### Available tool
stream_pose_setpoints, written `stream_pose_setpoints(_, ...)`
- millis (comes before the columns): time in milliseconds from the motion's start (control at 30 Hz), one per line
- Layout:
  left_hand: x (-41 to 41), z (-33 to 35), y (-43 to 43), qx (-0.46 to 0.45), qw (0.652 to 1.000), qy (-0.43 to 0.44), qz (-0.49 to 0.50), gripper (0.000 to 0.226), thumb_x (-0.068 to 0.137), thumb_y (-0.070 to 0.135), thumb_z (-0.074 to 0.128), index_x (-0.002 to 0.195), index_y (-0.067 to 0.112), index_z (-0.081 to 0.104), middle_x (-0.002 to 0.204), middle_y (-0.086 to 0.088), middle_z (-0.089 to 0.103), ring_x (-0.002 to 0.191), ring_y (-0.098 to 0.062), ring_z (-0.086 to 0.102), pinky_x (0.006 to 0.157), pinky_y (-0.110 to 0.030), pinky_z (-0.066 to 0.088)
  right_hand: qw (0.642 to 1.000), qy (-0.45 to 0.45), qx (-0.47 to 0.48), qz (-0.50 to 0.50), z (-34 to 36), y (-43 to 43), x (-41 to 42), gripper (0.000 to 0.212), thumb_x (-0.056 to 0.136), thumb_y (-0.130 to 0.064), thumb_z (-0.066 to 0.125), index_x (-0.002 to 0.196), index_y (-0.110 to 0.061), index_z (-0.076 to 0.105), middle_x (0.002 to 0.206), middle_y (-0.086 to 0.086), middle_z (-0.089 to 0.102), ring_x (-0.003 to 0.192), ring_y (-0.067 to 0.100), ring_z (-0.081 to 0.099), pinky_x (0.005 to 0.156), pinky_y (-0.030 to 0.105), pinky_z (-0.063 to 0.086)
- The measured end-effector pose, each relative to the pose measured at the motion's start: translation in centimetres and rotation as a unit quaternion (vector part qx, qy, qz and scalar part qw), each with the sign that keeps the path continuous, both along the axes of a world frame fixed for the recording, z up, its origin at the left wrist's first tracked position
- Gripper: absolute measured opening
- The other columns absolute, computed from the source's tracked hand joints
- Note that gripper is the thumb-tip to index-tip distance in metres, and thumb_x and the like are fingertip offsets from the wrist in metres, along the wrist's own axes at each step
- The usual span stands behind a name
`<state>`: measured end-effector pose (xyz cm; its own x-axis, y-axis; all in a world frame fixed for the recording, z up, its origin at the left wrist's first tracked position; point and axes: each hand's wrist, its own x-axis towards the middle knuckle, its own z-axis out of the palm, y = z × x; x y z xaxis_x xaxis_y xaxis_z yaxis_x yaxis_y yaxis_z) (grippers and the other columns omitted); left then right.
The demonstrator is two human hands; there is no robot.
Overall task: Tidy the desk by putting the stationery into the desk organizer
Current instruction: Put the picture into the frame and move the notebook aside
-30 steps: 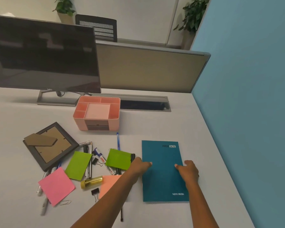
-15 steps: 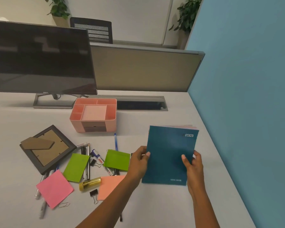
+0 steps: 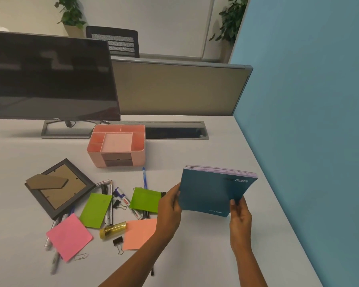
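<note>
The left hand and right hand grip the blue notebook by its sides, up off the worktop, right of the pink organizer. It looks too big for the slots, so carry it gently, pages shut.

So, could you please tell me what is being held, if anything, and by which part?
The teal notebook, held in both hands: the left hand grips its left edge, and the right hand pinches its lower right corner.
</note>
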<state>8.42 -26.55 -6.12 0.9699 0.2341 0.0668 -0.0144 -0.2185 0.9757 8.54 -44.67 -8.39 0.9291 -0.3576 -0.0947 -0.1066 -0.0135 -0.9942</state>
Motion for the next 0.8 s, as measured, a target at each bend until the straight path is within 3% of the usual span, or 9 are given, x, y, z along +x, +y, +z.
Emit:
stream_pose_setpoints(100,0.2,-0.4,0.1,0.003,1.000,0.002,0.018,0.037,0.097,-0.001,0.045,0.125,0.019,0.059,0.110,0.025,0.058,0.097,0.006,0.058,0.077,0.002,0.041,1.000,-0.004,0.002,-0.030,0.1,0.4,0.1,0.037,0.095,-0.026,0.049,0.132,-0.023,0.050,0.121,-0.011,0.060,0.111,0.004,0.055,0.097,0.026,0.041)
stream_pose_setpoints(200,1.1,-1.0,0.3,0.008,0.999,0.017,0.049,0.032,0.097,0.004,0.048,0.123,0.015,0.063,0.110,0.015,0.065,0.096,-0.002,0.062,0.078,0.000,0.043,0.998,-0.009,0.007,-0.066,0.2,0.7,0.6,0.034,0.093,-0.023,0.053,0.127,-0.023,0.053,0.114,-0.009,0.063,0.103,0.001,0.060,0.087,0.022,0.049)
stream_pose_setpoints(267,2.1,-1.3,0.5,0.031,0.997,0.033,0.059,0.028,0.098,0.008,0.049,0.120,0.016,0.066,0.111,0.008,0.068,0.097,-0.009,0.064,0.081,-0.011,0.050,0.997,0.000,-0.009,-0.080,0.2,0.8,1.1,0.029,0.092,-0.022,0.055,0.121,-0.021,0.054,0.110,-0.004,0.065,0.099,0.009,0.063,0.080,0.022,0.053)
stream_pose_setpoints(367,3.7,-1.5,0.8,0.076,0.991,0.085,0.066,0.027,0.098,0.012,0.049,0.119,0.013,0.066,0.112,0.000,0.070,0.098,-0.019,0.065,0.086,-0.031,0.055,0.993,0.024,-0.060,-0.094,0.1,1.0,2.3,0.021,0.091,-0.022,0.058,0.112,-0.017,0.059,0.106,0.002,0.067,0.097,0.019,0.064,0.082,0.034,0.055)
stream_pose_setpoints(467,5.2,-1.7,1.5,0.086,0.984,0.143,0.060,0.026,0.095,0.012,0.053,0.115,0.010,0.069,0.111,-0.007,0.071,0.096,-0.024,0.066,0.087,-0.037,0.055,0.985,0.075,-0.120,-0.095,0.2,0.9,3.8,0.018,0.090,-0.019,0.061,0.106,-0.013,0.064,0.100,0.007,0.069,0.088,0.024,0.064,0.075,0.033,0.053)
stream_pose_setpoints(600,6.5,-2.5,2.2,0.010,0.973,0.222,0.056,0.024,0.093,0.015,0.058,0.113,0.008,0.070,0.110,-0.008,0.072,0.095,-0.026,0.067,0.090,-0.045,0.055,0.978,0.118,-0.153,-0.078,0.2,0.6,5.1,0.016,0.089,-0.017,0.061,0.101,-0.009,0.068,0.095,0.008,0.069,0.083,0.025,0.062,0.076,0.036,0.053)
stream_pose_setpoints(700,7.0,-2.9,2.7,-0.036,0.966,0.249,0.067,0.023,0.093,0.015,0.060,0.111,0.006,0.070,0.109,-0.009,0.072,0.093,-0.026,0.068,0.087,-0.044,0.057,0.977,0.138,-0.139,-0.079,-0.1,0.4,5.9,0.015,0.089,-0.013,0.060,0.096,-0.007,0.071,0.090,0.008,0.070,0.081,0.025,0.062,0.077,0.034,0.051)
stream_pose_setpoints(800,7.6,-2.9,3.0,-0.059,0.961,0.258,0.080,0.024,0.092,0.013,0.061,0.112,0.003,0.069,0.109,-0.009,0.071,0.090,-0.026,0.068,0.077,-0.033,0.058,0.978,0.157,-0.116,-0.077,-0.2,0.5,6.8,0.014,0.088,-0.012,0.060,0.089,-0.007,0.072,0.081,0.007,0.069,0.078,0.028,0.063,0.077,0.038,0.054)
